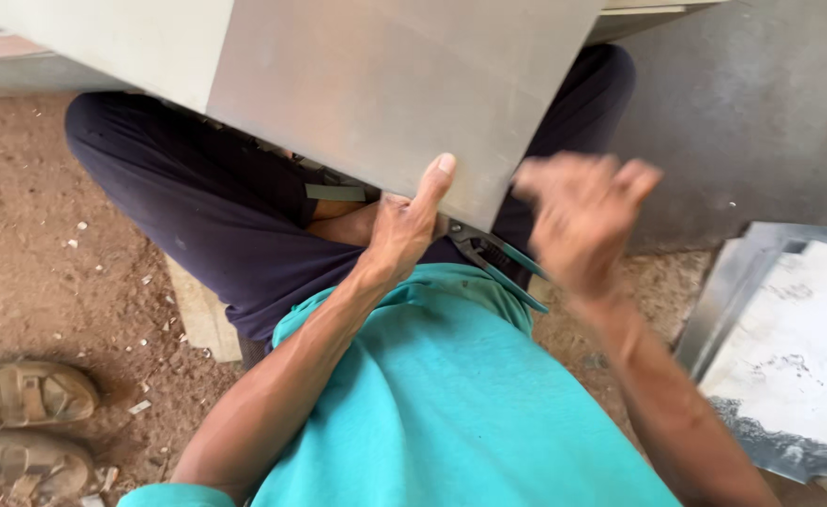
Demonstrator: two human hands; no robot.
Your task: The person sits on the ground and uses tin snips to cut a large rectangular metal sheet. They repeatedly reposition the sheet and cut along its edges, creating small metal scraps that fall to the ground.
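Person seated on dirt floor w/ big metal sheet [385, 84] across lap, left hand gripping its lower edge.

Nearest: teal shirt [451, 404] fills bottom of frame, both forearms cut off by it. Left hand [404, 225] clamps sheet's bottom edge, thumb up flat on the face, fingers hidden behind the metal. Right hand [582, 221] is motion-blurred, fingers spread, held just off sheet's right corner; looks empty & loose, but can't tell if it touches the edge. Tin snips [498, 263] w/ green handles lie on lap between the hands, jaws hidden under sheet. Dark trousers [198, 207] mostly covered by sheet. Sandals [24, 422] lower left, partly cut off. Scrap metal pieces [789, 347] at right, run out of frame. Sheet's top is cut off too; grey wall [761, 103] behind.
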